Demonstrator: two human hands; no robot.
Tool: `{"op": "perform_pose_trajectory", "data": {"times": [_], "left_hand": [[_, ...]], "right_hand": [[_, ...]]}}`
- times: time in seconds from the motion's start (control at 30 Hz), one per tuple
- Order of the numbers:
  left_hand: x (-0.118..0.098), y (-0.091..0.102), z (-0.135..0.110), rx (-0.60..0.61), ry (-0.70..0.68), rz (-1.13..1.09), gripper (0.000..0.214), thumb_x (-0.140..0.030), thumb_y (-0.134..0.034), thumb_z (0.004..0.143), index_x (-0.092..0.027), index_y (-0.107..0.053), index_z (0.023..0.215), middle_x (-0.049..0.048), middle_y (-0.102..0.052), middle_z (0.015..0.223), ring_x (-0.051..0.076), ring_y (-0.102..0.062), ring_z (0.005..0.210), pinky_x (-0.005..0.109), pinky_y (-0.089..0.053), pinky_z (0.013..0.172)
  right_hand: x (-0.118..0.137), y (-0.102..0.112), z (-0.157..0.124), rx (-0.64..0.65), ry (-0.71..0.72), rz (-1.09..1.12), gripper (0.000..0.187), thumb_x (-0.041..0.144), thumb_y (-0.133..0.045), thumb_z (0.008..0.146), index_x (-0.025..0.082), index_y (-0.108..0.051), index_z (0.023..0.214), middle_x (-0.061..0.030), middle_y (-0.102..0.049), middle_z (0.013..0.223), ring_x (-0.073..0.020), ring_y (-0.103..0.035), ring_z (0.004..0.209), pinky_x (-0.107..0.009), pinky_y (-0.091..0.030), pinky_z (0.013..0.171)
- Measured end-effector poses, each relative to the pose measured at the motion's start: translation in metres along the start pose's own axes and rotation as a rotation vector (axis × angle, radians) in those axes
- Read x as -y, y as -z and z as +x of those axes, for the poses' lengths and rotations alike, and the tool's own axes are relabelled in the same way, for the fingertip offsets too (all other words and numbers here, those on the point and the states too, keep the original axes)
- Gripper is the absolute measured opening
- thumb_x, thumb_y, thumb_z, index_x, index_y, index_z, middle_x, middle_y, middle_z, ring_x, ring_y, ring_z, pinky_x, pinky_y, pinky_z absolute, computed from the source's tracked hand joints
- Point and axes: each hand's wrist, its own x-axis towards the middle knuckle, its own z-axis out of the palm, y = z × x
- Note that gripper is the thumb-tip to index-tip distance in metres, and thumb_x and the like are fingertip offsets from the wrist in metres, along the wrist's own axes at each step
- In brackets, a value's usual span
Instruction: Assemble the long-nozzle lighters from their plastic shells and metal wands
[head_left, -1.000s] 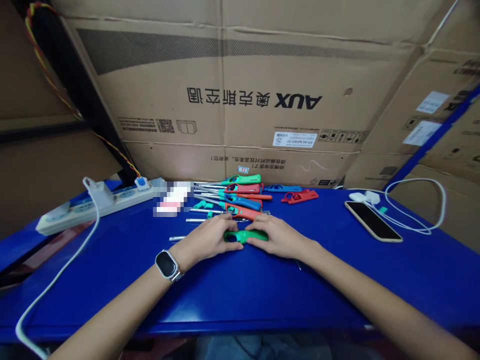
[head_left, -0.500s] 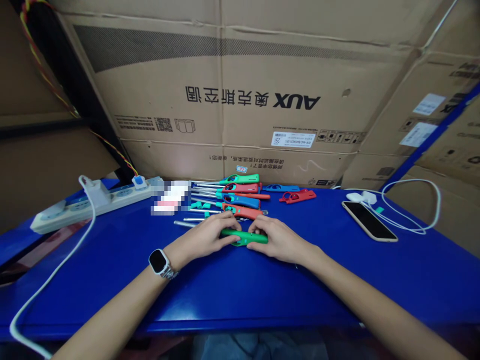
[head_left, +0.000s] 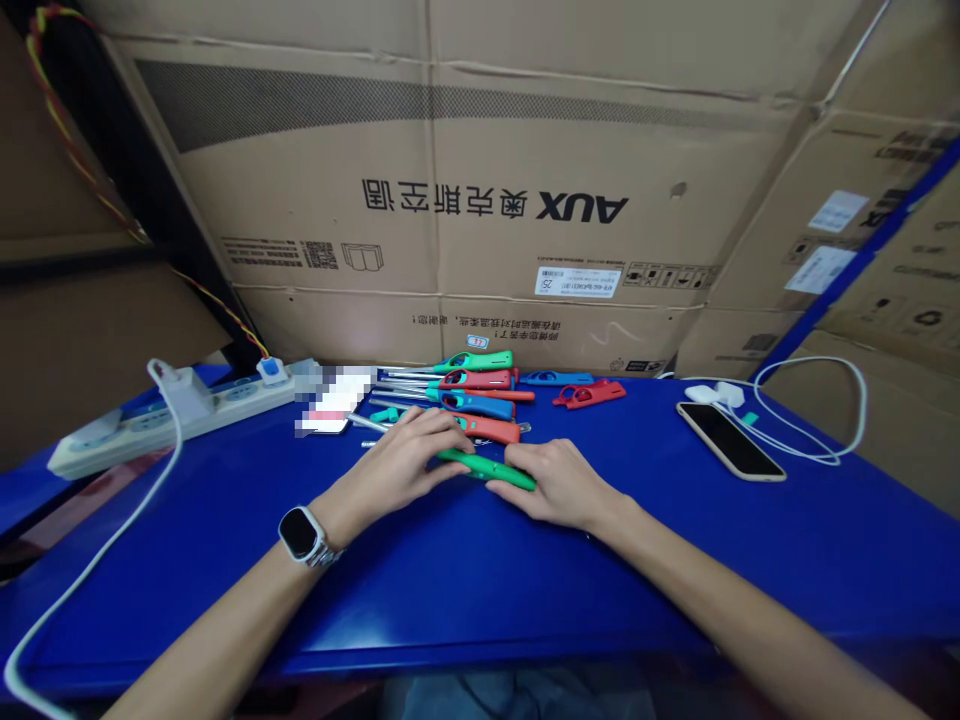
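The left hand (head_left: 411, 450) and right hand (head_left: 564, 485) grip a green lighter (head_left: 491, 470) over the bench (head_left: 465, 585); beyond, several lighters (head_left: 480, 403) look assembled, a blue casing (head_left: 559, 379) and red casing (head_left: 596, 394) unfinished.

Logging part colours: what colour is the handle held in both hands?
The handle is green; the head view shows it best.
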Motion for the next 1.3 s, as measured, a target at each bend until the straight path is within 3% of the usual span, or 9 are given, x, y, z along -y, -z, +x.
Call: {"op": "perform_pose_trajectory", "data": {"times": [0.17,0.27,0.43,0.6,0.73,0.87,1.0,1.13,1.3], "left_hand": [[-0.001,0.0,0.001,-0.301,0.123,0.113,0.023,-0.04,-0.062,0.091,-0.022,-0.065,0.105,0.0068,-0.065,0.108,0.026,-0.055,0.104,0.038,-0.037,0.09],[0.001,-0.006,0.003,-0.503,0.316,0.067,0.025,-0.042,-0.057,0.092,-0.019,-0.065,0.086,0.0065,-0.065,0.091,0.024,-0.057,0.09,0.035,-0.041,0.082],[0.003,-0.024,0.014,-0.373,0.557,-0.57,0.047,-0.059,-0.049,0.091,-0.017,-0.066,0.08,0.0021,-0.065,0.073,0.018,-0.057,0.067,0.027,-0.042,0.062],[-0.01,-0.029,0.024,-0.51,0.663,-1.162,0.045,-0.06,-0.065,0.079,-0.015,-0.064,0.085,0.0043,-0.069,0.08,0.017,-0.063,0.072,0.026,-0.049,0.066],[-0.012,-0.021,0.025,-0.554,0.701,-1.312,0.039,-0.054,-0.065,0.08,-0.016,-0.061,0.088,0.0047,-0.069,0.08,0.019,-0.067,0.073,0.031,-0.054,0.07],[0.008,0.001,0.014,-0.526,0.703,-1.144,0.04,-0.054,-0.066,0.078,-0.017,-0.06,0.09,-0.002,-0.06,0.065,0.015,-0.064,0.054,0.028,-0.053,0.055],[0.037,0.022,-0.005,-0.38,0.708,-0.685,0.038,-0.055,-0.061,0.081,-0.017,-0.057,0.076,-0.0026,-0.055,0.059,0.015,-0.06,0.043,0.025,-0.047,0.042],[0.057,0.032,-0.021,-0.297,0.682,-0.33,0.037,-0.051,-0.054,0.085,-0.018,-0.058,0.07,-0.0017,-0.057,0.055,0.015,-0.057,0.04,0.024,-0.04,0.041],[0.064,0.038,-0.029,-0.209,0.717,-0.201,0.037,-0.051,-0.051,0.085,-0.02,-0.061,0.067,-0.0003,-0.062,0.053,0.017,-0.058,0.042,0.025,-0.037,0.046]], "right_hand": [[0.003,-0.004,0.001,-0.049,-0.144,0.038,0.04,0.051,-0.047,0.096,0.019,-0.061,0.076,-0.0024,-0.064,0.064,-0.0168,-0.06,0.06,-0.027,-0.021,0.056],[0.006,-0.006,0.002,-0.066,-0.256,0.104,0.04,0.05,-0.04,0.098,0.02,-0.064,0.087,-0.0021,-0.065,0.066,-0.0178,-0.06,0.06,-0.027,-0.023,0.056],[0.022,-0.01,0.004,-0.021,-0.291,0.2,0.041,0.048,-0.033,0.101,0.02,-0.058,0.086,-0.0009,-0.062,0.062,-0.0166,-0.058,0.057,-0.026,-0.023,0.055],[0.04,-0.016,0.008,0.033,-0.231,0.228,0.044,0.047,-0.028,0.103,0.02,-0.054,0.081,-0.0001,-0.062,0.063,-0.0145,-0.054,0.054,-0.027,-0.021,0.054],[0.045,-0.012,0.021,0.046,-0.102,0.218,0.045,0.045,-0.031,0.102,0.019,-0.059,0.077,-0.0016,-0.066,0.07,-0.0146,-0.057,0.061,-0.027,-0.023,0.057],[0.036,-0.006,0.053,-0.005,-0.108,0.22,0.051,0.04,-0.028,0.104,0.018,-0.06,0.07,-0.0011,-0.065,0.066,-0.0134,-0.055,0.059,-0.026,-0.024,0.057],[0.025,-0.009,0.097,-0.045,-0.198,0.082,0.03,0.035,-0.049,0.095,0.019,-0.064,0.074,-0.0003,-0.067,0.07,-0.0147,-0.057,0.063,-0.025,-0.024,0.056],[0.022,-0.019,0.131,0.022,-0.054,-0.015,0.018,0.027,-0.057,0.088,0.02,-0.07,0.079,-0.0042,-0.071,0.081,-0.019,-0.06,0.079,-0.027,-0.034,0.066],[0.027,-0.03,0.151,0.057,0.118,-0.087,0.019,0.028,-0.057,0.09,0.02,-0.075,0.093,-0.0097,-0.069,0.097,-0.0253,-0.055,0.101,-0.035,-0.035,0.086]]}}
